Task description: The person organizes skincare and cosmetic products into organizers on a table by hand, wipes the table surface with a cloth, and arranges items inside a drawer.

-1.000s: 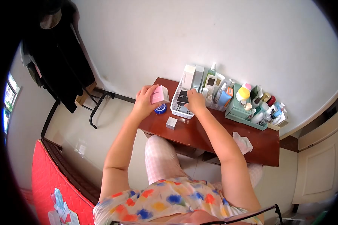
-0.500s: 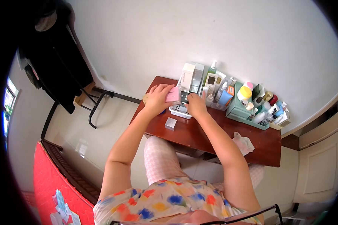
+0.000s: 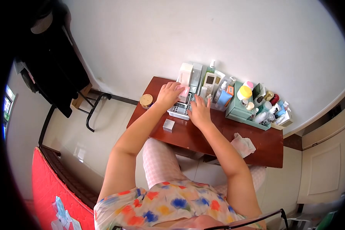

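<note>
My left hand [image 3: 170, 96] is closed on a small pink box [image 3: 183, 92], its fingers over the top. The pink box is at the left side of a white perforated basket [image 3: 179, 114], behind the basket's near end. My right hand [image 3: 199, 112] lies along the basket's right side with its fingers apart, holding nothing that I can see. A tall white box [image 3: 186, 73] and a silvery box [image 3: 196, 76] stand in the far part of the basket. In front of the basket sits a small silver-grey box [image 3: 168, 125].
A gold-lidded jar [image 3: 146, 101] stands on the left of the brown table [image 3: 195, 140]. Right of the basket are several bottles and a remote control [image 3: 209, 81]. Farther right, a green organizer [image 3: 237, 109] holds cosmetics. A crumpled white cloth [image 3: 243, 145] lies near the front edge.
The pink box has gone from above the basket's left edge down into it with my left hand. My right hand's fingers have spread and drawn to the basket's right side. The view shifted slightly.
</note>
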Demonstrator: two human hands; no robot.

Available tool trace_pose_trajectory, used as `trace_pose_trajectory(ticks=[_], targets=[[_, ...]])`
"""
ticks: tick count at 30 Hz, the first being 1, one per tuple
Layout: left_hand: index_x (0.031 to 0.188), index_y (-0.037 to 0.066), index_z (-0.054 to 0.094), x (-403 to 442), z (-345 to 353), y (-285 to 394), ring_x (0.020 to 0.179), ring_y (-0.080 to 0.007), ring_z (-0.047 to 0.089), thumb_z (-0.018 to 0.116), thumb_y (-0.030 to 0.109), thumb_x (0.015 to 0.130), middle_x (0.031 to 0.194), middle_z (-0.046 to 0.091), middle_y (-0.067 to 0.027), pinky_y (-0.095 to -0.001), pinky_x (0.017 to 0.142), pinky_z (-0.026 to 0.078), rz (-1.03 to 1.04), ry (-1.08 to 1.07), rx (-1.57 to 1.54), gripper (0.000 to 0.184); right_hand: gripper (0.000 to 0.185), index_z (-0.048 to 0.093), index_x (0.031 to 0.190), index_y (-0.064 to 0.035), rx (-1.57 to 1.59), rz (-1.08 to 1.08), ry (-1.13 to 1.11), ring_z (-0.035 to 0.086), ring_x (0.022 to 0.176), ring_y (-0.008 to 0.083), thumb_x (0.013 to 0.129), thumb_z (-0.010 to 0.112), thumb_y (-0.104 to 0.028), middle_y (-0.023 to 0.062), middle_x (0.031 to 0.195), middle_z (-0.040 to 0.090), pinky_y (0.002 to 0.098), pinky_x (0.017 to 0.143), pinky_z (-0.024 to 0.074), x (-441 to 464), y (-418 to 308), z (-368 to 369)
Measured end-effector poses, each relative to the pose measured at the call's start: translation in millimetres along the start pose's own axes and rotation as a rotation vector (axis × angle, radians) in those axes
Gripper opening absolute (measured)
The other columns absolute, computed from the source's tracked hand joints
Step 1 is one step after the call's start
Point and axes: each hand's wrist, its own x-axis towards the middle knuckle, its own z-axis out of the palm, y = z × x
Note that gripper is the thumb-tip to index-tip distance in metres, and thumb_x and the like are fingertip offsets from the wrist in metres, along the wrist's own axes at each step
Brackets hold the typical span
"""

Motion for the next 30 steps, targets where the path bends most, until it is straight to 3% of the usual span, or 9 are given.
trace_pose_trajectory(ticks=[6, 8, 12, 13, 15, 18, 19, 23, 30], targets=[[0.128, 0.018, 0.060, -17, -11, 8, 0.116, -0.0282, 0.053, 0.077, 0.016, 0.075, 0.123, 0.057, -0.0072, -0.0435, 0.097, 0.042, -0.164, 0.024, -0.163, 0.056, 0.044, 0.062, 0.111, -0.0050, 0.011, 0.027, -0.034, 0.044, 0.132, 0.0318, 0.077, 0.077, -0.029, 0.0146, 0.140, 0.049, 0.0639, 0.112, 0.0201, 0, 1, -8], [0.125, 0.017, 0.061, -31, -11, -4, 0.113, -0.0289, 0.054, 0.075, 0.018, 0.078, 0.121, 0.058, -0.0079, -0.0442, 0.095, 0.044, -0.256, 0.149, -0.184, 0.049, 0.044, 0.062, 0.112, -0.0054, 0.015, 0.025, -0.009, 0.044, 0.131, 0.0316, 0.077, 0.077, -0.029, 0.0139, 0.139, 0.049, 0.0636, 0.113, 0.0181, -1, 2, -10], [0.118, 0.014, 0.066, -79, -24, -39, 0.108, -0.0289, 0.057, 0.071, 0.021, 0.082, 0.114, 0.062, -0.0077, -0.0445, 0.094, 0.044, -0.465, 0.259, -0.172, 0.037, 0.036, 0.061, 0.108, -0.0083, 0.195, -0.107, 0.118, 0.053, 0.116, 0.0266, 0.077, 0.076, -0.019, 0.0075, 0.124, 0.058, 0.0507, 0.103, 0.0343, -12, -13, -31], [0.118, 0.014, 0.065, -93, -29, -44, 0.109, -0.0288, 0.057, 0.072, 0.023, 0.082, 0.115, 0.062, -0.0073, -0.0443, 0.094, 0.043, -0.516, 0.221, -0.180, 0.038, 0.034, 0.060, 0.107, -0.0104, 0.192, -0.143, 0.174, 0.056, 0.108, 0.0239, 0.076, 0.075, -0.016, 0.0036, 0.116, 0.059, 0.0451, 0.094, 0.0381, -18, -27, -39], [0.119, 0.014, 0.065, -113, -39, -50, 0.110, -0.0284, 0.056, 0.074, 0.025, 0.081, 0.116, 0.062, -0.0067, -0.0440, 0.096, 0.042, -0.613, 0.143, -0.196, 0.041, 0.035, 0.060, 0.107, -0.0113, 0.251, -0.179, 0.120, 0.055, 0.107, 0.0231, 0.076, 0.075, -0.017, 0.0027, 0.115, 0.059, 0.0445, 0.093, 0.0384, -35, -45, -39], [0.122, 0.015, 0.064, -124, -47, -34, 0.114, -0.0283, 0.054, 0.077, 0.030, 0.078, 0.119, 0.062, -0.0060, -0.0435, 0.098, 0.040, -0.411, 0.056, -0.067, 0.048, 0.039, 0.060, 0.108, -0.0117, 0.287, -0.220, 0.043, 0.054, 0.107, 0.0218, 0.074, 0.077, -0.018, 0.0007, 0.117, 0.059, 0.0434, 0.092, 0.0388, -59, -64, -32], [0.130, 0.014, 0.059, -121, -56, -26, 0.121, -0.0278, 0.050, 0.080, 0.032, 0.074, 0.127, 0.059, -0.0052, -0.0437, 0.100, 0.039, -0.359, -0.051, -0.066, 0.063, 0.046, 0.060, 0.114, -0.0112, 0.270, -0.248, 0.032, 0.052, 0.110, 0.0229, 0.072, 0.078, -0.019, 0.0022, 0.123, 0.058, 0.0431, 0.092, 0.0387, -63, -67, -28], [0.142, 0.014, 0.046, -105, -46, -27, 0.132, -0.0269, 0.043, 0.084, 0.030, 0.069, 0.143, 0.050, -0.0043, -0.0432, 0.109, 0.035, -0.175, -0.305, 0.074, 0.085, 0.064, 0.056, 0.129, -0.0115, 0.225, -0.302, -0.038, 0.047, 0.119, 0.0273, 0.072, 0.080, -0.025, 0.0112, 0.137, 0.051, 0.0439, 0.095, 0.0375, -60, -78, -21], [0.137, 0.015, 0.053, -78, -21, -39, 0.125, -0.0243, 0.048, 0.088, 0.030, 0.064, 0.132, 0.057, -0.0018, -0.0378, 0.105, 0.039, -0.037, -0.517, 0.248, 0.083, 0.066, 0.054, 0.137, -0.0138, 0.150, -0.292, -0.097, 0.047, 0.121, 0.0291, 0.077, 0.077, -0.030, 0.0162, 0.140, 0.048, 0.0455, 0.098, 0.0353, -45, -91, -3]])
